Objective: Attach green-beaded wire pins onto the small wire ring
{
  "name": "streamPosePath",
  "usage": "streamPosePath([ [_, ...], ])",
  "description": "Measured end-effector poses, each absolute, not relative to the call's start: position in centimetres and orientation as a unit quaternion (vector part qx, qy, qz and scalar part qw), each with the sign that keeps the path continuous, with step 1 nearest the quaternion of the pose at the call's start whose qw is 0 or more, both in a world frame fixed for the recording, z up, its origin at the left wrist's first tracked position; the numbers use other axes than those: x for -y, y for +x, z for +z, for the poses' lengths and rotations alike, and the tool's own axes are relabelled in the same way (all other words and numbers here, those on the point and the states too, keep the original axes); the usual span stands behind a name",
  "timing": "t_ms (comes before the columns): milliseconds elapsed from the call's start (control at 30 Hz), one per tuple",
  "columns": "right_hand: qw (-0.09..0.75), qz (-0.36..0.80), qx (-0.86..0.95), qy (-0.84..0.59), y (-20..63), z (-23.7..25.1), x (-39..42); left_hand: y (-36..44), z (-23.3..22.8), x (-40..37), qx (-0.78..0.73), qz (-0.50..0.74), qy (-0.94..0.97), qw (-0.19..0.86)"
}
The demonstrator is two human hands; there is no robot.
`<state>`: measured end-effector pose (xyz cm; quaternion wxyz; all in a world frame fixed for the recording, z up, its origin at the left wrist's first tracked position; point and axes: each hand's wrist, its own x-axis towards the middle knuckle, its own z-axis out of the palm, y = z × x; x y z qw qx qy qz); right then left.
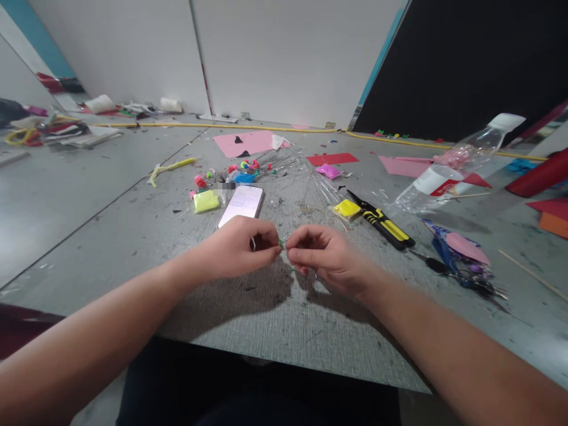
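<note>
Green speck (280, 241) pinched between my two hands, low over the grey board (275, 319), just in front of the phone. Too small to tell what it is; a second green bit shows just below, near the right thumb.

Left hand (242, 245): fingers curled in, thumb and forefinger closed on the speck from the left. Something thin and pale pokes down from the fist; cannot make it out.

Right hand (322, 254): also curled, fingertips meeting the left's at the speck, closed on it from the right. Both forearms run in from the bottom corners.

Around them, on the board:
- Phone (242, 204), screen lit, lying flat just beyond the left hand.
- Yellow-green pad (206, 201) left of the phone, close to it.
- Heap of small coloured bits (242, 171), pink, blue, red, further back.
- Clear plastic strips (306, 183) fanned across the middle.
- Yellow block (347, 207) touching the tip of black-and-yellow pliers (384, 222), right of my hands.
- Scissors (461, 269) under a pink paper scrap, far right.
- Plastic bottle (461, 163), white cap, lying tilted, beyond the pliers.
- Pink sheet (248, 142) and red sheet (332, 158) near the far edge.

Black flecks scattered over the board.
</note>
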<state>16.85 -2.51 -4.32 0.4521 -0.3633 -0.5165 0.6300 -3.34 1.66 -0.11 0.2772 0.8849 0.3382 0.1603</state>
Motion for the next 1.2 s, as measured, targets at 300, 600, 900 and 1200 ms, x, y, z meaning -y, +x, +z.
streamPosePath([
  [300,0.432,0.634,0.503,-0.398,17.2,-5.1,1.7,-5.1,-1.0,-5.3,-0.532,0.128,0.837,-0.023],
  [600,0.422,0.576,0.564,-0.415,16.8,-4.9,1.7,-5.6,-1.4,-6.4,-0.582,0.088,0.808,0.017],
  [900,0.422,0.578,0.552,-0.429,16.8,-5.3,1.3,-5.8,-1.3,-6.7,-0.587,0.099,0.803,0.018],
  [1200,0.416,0.565,0.561,-0.439,16.8,-5.0,1.6,-6.6,-0.7,-7.9,-0.58,0.117,0.802,0.08],
])
